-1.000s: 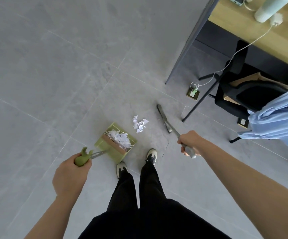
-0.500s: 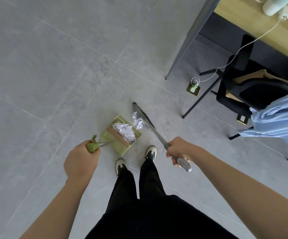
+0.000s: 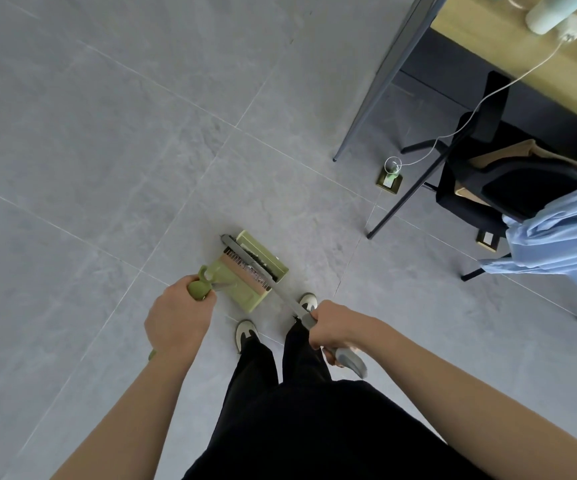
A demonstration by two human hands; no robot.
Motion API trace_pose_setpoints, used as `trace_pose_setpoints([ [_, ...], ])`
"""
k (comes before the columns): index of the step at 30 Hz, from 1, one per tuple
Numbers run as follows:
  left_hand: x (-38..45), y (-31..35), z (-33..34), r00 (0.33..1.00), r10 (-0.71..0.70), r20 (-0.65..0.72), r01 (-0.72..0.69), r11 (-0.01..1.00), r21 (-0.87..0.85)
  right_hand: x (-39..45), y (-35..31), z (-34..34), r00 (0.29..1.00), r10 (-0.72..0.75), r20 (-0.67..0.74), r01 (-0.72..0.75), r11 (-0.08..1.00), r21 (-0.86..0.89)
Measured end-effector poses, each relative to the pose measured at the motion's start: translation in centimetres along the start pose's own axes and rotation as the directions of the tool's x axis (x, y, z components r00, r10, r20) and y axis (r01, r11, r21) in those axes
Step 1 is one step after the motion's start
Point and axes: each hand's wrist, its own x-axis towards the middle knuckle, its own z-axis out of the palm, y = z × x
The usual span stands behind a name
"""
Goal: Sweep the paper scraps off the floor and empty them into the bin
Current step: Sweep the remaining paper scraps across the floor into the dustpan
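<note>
On grey floor tiles, left hand (image 3: 176,320) grips the green dustpan (image 3: 256,271) handle. Right hand (image 3: 335,327) grips the broom (image 3: 266,271) handle; broom head lies across the pan mouth.

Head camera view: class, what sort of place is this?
Probably an office or study room: grey tiled floor, a wooden desk on dark metal legs, and a black chair draped with a blue shirt.
</note>
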Motion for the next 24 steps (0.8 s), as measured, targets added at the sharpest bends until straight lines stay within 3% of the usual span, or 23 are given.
trace_pose_setpoints([
  [4,-0.5,-0.3,-0.3,1.0,-0.013,-0.012,0.013,1.0,-0.003,-1.7,-0.1,-1.8,0.996,-0.043,-0.073,0.044,0.999,0.017],
  [24,-1.7,-3.2,-2.4,1.0,0.026,-0.006,-0.026,0.999,0.042,-0.1,3.5,-4.3,0.969,0.077,-0.236,-0.02,0.972,0.234],
])
